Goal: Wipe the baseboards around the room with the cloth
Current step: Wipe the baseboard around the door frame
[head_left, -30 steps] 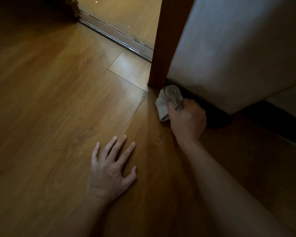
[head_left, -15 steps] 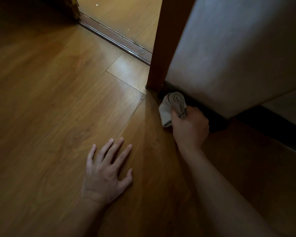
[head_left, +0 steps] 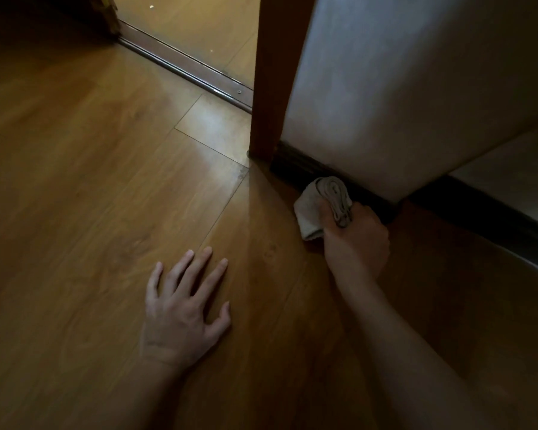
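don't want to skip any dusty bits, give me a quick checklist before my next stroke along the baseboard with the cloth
1. Right hand grips the cloth: ok.
2. Cloth against the baseboard: ok.
3. Left hand flat on the floor as a brace: ok.
4. Baseboard stretch up to the door frame unobstructed: ok.
5. Dust left on the baseboard: cannot tell, too dark.

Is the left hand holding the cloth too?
No, the left hand lies flat on the floor; only the right hand grips the cloth.
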Demonstrator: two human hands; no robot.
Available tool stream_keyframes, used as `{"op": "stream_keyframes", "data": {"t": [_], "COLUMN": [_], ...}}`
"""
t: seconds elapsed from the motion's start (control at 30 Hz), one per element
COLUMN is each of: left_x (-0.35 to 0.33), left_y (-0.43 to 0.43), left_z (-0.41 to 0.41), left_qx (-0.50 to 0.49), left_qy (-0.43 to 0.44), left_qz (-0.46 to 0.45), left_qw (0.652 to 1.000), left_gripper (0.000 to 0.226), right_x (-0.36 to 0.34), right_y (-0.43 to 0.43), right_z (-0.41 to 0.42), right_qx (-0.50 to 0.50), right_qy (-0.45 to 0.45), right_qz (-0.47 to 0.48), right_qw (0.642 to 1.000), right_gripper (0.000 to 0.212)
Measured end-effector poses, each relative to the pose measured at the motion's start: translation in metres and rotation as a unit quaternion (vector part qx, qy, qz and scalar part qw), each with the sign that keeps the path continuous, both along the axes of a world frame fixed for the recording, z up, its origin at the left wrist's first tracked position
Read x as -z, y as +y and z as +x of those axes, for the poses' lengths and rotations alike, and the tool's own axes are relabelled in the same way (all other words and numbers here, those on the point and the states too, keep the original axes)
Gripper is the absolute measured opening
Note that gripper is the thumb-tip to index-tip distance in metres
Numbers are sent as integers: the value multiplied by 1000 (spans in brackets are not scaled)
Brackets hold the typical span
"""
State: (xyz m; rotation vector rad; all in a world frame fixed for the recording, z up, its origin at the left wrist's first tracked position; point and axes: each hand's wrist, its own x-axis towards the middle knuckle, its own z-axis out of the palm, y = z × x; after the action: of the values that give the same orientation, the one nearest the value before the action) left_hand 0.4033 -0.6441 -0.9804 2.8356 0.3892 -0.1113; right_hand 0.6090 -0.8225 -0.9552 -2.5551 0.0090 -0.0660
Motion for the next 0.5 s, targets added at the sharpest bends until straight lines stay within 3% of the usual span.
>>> {"op": "stream_keyframes", "data": {"t": [0.1, 0.3, 0.5], "left_x": [0, 1, -1], "left_y": [-1, -2, -1], "left_z": [1, 2, 2], "left_qx": [1, 3, 3], "left_qy": [-4, 1, 12], "left_qz": [2, 3, 0], "left_qw": [1000, 1000, 1000], "left_gripper": [67, 67, 68], "right_x": [0, 0, -4], "right_y": [3, -7, 9], "right_z": [-2, 1, 6], "right_qx": [-5, 17, -3], "right_qy": [-5, -6, 7], "right_qz": [17, 63, 51], "right_qw": [1000, 998, 999], "right_gripper": [53, 39, 34]}}
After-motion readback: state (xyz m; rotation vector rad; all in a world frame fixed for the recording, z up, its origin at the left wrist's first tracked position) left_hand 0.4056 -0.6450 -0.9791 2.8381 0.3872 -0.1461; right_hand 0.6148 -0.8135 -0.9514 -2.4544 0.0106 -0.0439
